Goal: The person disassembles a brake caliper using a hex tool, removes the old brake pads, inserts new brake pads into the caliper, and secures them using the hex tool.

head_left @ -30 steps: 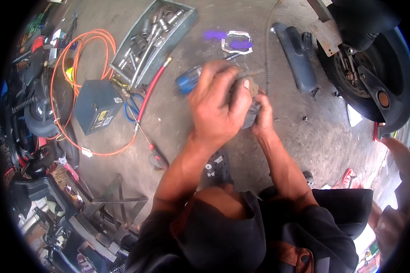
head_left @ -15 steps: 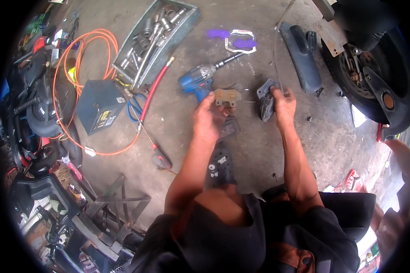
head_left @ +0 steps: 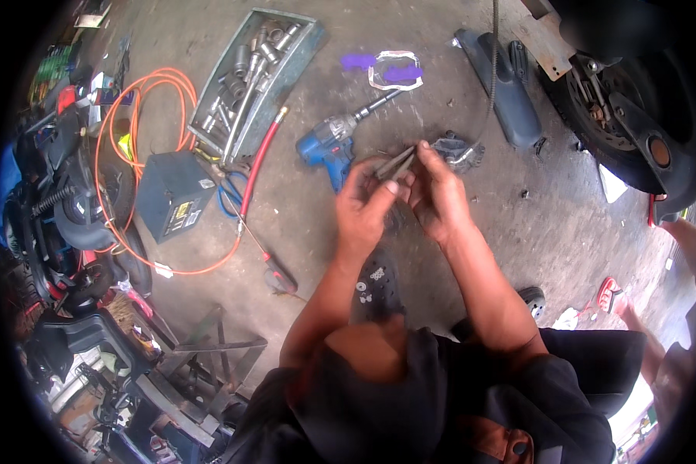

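Note:
My left hand (head_left: 362, 207) and my right hand (head_left: 445, 199) meet near the middle, closed around thin, flat metal pieces (head_left: 396, 162), seen edge-on, that look like brake pads. A dark metal brake caliper (head_left: 458, 155) with a hose attached lies on the floor just beyond my right fingers. A blue and grey cordless impact wrench (head_left: 325, 147) with a long socket shaft lies at the upper left of my hands.
Socket tray (head_left: 310, 37), orange hose (head_left: 224, 261), red hose (head_left: 264, 153), grey box (head_left: 170, 197) and screwdriver (head_left: 277, 274) lie left; dark plastic part (head_left: 514, 116) and motorcycle wheel (head_left: 572, 127) right. Scooters (head_left: 77, 286) line the left. Another person's leg (head_left: 626, 305) shows right.
Half a second ago my hands were apart, each with a metal part. Since then my right hand has let go of the caliper and moved left to join my left hand on the flat pieces.

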The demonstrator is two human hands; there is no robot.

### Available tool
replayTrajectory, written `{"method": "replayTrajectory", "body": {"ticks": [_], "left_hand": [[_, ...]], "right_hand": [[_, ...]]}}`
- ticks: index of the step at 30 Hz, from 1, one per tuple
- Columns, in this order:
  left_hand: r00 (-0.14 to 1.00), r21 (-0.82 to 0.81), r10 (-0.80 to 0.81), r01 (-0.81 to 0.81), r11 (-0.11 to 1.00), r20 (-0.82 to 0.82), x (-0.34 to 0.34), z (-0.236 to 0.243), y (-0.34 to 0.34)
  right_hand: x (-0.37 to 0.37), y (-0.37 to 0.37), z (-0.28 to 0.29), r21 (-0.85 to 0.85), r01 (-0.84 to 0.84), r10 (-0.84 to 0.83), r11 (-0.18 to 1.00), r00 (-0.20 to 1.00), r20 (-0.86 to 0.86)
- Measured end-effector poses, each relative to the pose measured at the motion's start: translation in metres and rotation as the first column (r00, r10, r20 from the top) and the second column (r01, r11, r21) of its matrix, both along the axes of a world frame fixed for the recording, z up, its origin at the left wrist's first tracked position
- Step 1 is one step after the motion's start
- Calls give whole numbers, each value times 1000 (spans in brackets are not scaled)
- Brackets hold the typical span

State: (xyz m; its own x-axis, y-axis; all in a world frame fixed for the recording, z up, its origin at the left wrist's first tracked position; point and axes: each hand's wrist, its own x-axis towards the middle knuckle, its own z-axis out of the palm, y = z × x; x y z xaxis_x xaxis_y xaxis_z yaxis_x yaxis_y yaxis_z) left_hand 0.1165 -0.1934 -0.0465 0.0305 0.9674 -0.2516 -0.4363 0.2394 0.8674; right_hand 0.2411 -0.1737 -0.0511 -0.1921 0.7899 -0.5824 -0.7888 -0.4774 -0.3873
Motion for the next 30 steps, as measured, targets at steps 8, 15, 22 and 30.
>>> {"method": "replayTrajectory", "body": {"ticks": [8,15,22,30], "left_hand": [[970,-93,-34,12,996,-239,-8,-8,-3],[979,-159,141,-164,974,-149,-20,-10,8],[972,-194,222,-233,953,-75,-18,-8,5],[945,-189,326,-316,930,23,-21,-7,5]], "right_hand": [[-5,0,-1,158,-49,34,986,994,100],[-1,-3,-8,88,-25,36,996,991,-126],[-1,0,-5,67,-53,60,996,992,-108],[0,0,-4,72,-82,82,994,997,-9]]}}
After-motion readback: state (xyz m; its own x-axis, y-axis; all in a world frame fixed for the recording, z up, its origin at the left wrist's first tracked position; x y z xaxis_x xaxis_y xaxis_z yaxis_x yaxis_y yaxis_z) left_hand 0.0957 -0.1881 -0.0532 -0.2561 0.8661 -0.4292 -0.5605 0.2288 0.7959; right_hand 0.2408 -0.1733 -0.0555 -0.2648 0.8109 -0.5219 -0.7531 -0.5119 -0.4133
